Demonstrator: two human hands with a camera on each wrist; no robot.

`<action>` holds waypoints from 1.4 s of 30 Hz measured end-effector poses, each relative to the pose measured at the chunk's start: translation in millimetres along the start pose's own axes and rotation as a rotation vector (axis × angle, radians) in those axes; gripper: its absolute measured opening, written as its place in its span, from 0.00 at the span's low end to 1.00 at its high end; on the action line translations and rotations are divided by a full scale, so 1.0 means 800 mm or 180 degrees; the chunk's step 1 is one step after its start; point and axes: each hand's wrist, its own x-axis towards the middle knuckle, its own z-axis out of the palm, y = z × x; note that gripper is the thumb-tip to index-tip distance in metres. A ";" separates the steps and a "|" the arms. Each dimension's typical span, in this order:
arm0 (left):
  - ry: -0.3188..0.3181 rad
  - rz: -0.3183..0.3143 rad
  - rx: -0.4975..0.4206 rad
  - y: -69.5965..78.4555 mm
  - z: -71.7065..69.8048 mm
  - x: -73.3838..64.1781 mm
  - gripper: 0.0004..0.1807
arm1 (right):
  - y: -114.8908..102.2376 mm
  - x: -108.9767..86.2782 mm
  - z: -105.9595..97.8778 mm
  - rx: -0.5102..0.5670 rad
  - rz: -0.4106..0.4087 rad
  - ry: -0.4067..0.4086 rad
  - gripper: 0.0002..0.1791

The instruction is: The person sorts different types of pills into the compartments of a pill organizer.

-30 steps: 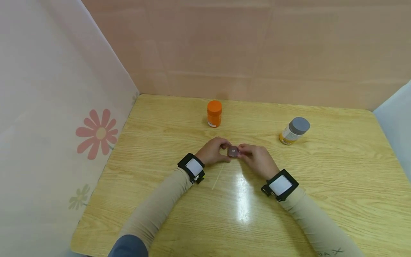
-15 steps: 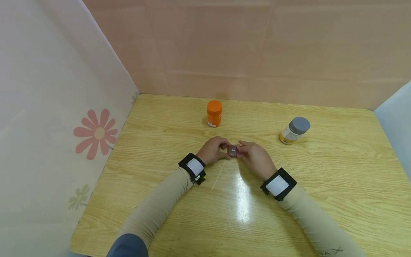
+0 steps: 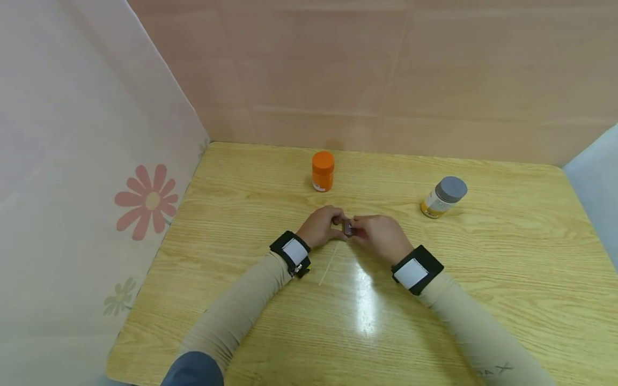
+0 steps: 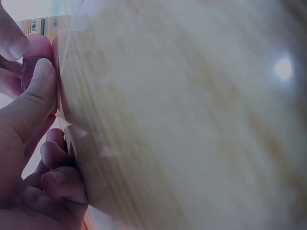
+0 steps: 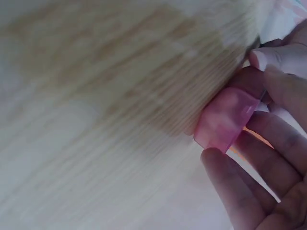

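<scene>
Between my hands is a small dark-brown block [image 3: 347, 229] with a translucent pink part [image 5: 224, 120] at one end, low over the table. My left hand [image 3: 319, 227] pinches the brown part [image 4: 31, 66] from the left, thumb on its near face. From the right, my right hand [image 3: 385, 237] grips the same piece, its fingers around the pink end and partly hiding it in the head view. A thin pale stick-like strip [image 3: 329, 262] lies on the table just below the left hand.
An orange jar [image 3: 323, 172] stands behind the hands, upright on the wooden table [image 3: 232, 187]. Farther right is a white and yellow jar with a grey lid [image 3: 444, 197]. A curtain with a flower print [image 3: 152, 201] borders the left side.
My right hand has shifted a little left, closer to the left hand. The small block has turned and shows a narrower top. My left hand stays nearly in place.
</scene>
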 end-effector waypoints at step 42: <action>0.0027 -0.0131 0.0019 0.003 0.000 0.001 0.18 | 0.018 0.016 -0.006 0.0855 0.0658 -0.0068 0.16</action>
